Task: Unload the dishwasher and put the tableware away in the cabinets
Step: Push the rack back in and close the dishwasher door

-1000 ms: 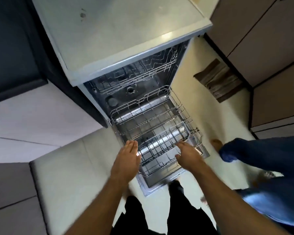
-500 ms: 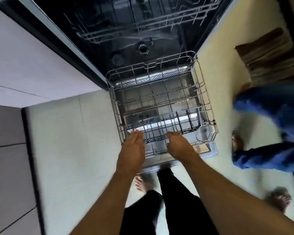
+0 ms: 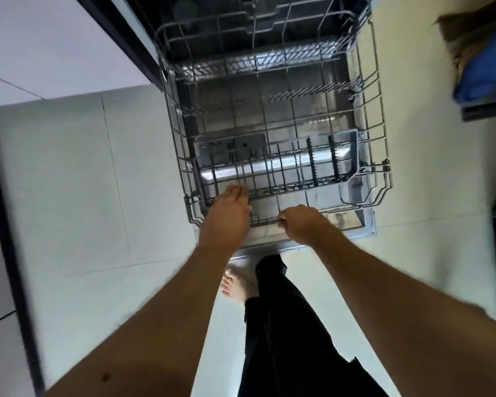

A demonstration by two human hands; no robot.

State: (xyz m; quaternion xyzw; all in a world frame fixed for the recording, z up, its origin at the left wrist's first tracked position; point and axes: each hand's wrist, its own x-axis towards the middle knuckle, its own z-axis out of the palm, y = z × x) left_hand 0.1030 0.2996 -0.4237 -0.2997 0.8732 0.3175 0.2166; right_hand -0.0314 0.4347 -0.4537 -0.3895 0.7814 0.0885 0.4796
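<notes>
Both hands met the empty grey wire rack [image 3: 272, 116] at 6 o'clock: left hand [image 3: 228, 214] flat-fingered, right hand [image 3: 304, 223] curled round its front rail; an even, square push was advisable.

Our arms are bare to the elbows, no sleeves, watch or rings on our left hand [image 3: 226, 217] or right hand [image 3: 304, 224]. We wear black trousers [image 3: 284, 339]; our foot [image 3: 235, 285] beside them is bare.

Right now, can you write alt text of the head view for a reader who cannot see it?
Seen from above, a person bends over an empty wire rack pulled out over the open dishwasher door. The right hand grips the rack's front rail; the left hand rests flat beside it.
</notes>
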